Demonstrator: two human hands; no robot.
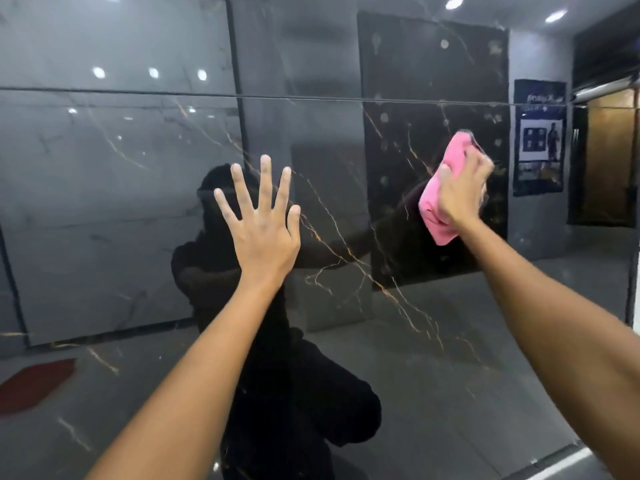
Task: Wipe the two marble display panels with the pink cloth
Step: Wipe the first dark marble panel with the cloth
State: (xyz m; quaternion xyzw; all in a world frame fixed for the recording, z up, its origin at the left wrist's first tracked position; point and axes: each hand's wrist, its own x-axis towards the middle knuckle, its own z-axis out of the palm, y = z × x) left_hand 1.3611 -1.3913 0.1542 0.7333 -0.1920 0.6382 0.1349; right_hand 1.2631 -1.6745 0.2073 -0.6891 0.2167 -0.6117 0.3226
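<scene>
A glossy black marble panel [346, 323] with thin gold veins fills the view right in front of me. A thin horizontal seam near the top separates it from a second panel [311, 46] above. My left hand [261, 220] lies flat on the lower panel with its fingers straight and spread. Further right, my right hand [462, 188] grips a crumpled pink cloth [440, 206] and presses it against the same panel. Part of the cloth is hidden under the hand.
The polished surface mirrors a showroom: ceiling lights, grey slabs, a blue poster [538, 136] and my own dark reflection [277, 341]. The panel's right edge [630, 271] runs down at the far right, with a white strip beyond it.
</scene>
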